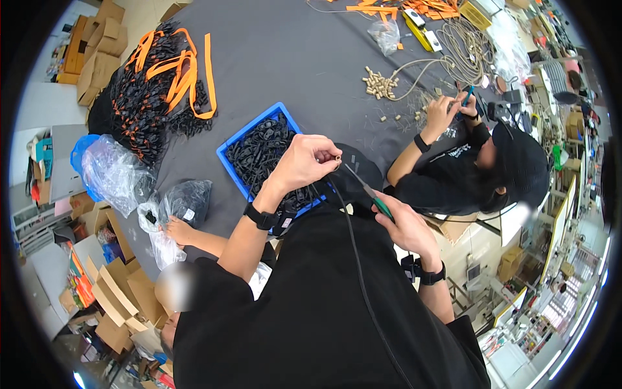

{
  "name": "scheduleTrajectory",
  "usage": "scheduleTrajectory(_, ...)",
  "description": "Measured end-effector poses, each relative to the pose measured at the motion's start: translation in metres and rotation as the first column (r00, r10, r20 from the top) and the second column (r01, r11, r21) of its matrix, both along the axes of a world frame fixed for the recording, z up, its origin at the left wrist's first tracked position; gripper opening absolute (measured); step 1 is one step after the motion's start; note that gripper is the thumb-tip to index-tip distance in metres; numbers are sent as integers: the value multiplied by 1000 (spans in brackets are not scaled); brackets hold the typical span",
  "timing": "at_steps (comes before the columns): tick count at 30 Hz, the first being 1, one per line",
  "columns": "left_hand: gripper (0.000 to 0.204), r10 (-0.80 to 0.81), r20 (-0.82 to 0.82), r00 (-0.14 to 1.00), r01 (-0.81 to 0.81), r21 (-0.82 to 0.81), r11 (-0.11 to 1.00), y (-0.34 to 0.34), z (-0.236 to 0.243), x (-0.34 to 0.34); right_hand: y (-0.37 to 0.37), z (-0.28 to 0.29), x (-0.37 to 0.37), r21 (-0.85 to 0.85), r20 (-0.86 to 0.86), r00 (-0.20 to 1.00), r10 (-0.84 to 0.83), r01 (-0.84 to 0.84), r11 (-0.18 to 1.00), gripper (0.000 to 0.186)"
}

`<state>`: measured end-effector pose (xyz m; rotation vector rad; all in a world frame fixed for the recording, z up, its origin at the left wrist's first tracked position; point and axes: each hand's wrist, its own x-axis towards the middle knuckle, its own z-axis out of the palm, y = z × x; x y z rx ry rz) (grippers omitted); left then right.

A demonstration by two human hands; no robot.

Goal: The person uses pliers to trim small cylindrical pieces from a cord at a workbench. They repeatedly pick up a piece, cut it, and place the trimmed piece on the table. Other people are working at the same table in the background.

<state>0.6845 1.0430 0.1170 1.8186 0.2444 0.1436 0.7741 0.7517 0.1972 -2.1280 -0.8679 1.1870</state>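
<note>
My left hand point(304, 161) is raised over the near right side of a blue bin point(228, 153) full of small black plastic parts point(262, 146). Between its fingertips is pinched a small tan loop point(337, 159), perhaps cord; the fingers partly cover it. To the right, my right hand point(409, 225) is closed round a slim pointed metal tool with a green handle point(382, 206). Its tip points up and left toward the loop, apart from it by a small gap. A thin black cable point(356, 253) runs down over my black shirt from near the left hand.
At right a co-worker's hands point(447, 110) hold a blue tool, near tan cord pieces point(379, 84) and coiled cord point(463, 45). Another person's hand point(178, 230) touches plastic bags at left. Black parts with orange straps point(152, 91) are piled far left on the grey tabletop point(272, 52).
</note>
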Motion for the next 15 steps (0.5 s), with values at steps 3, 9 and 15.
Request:
scheduleTrajectory(3,13,-56,24,998,51,165,985,-5,1,-1,1,0,-3,-48,22,999,31,-30,998,55)
scheduleTrajectory(9,8,-138,83,987,109,283,953,-8,8,-3,5,6,-5,-124,52,996,71,-64,990,53)
scheduleTrajectory(15,8,-140,59,988,116,298,947,-7,11,-5,4,4,-7,-112,32,999,17,-14,994,53)
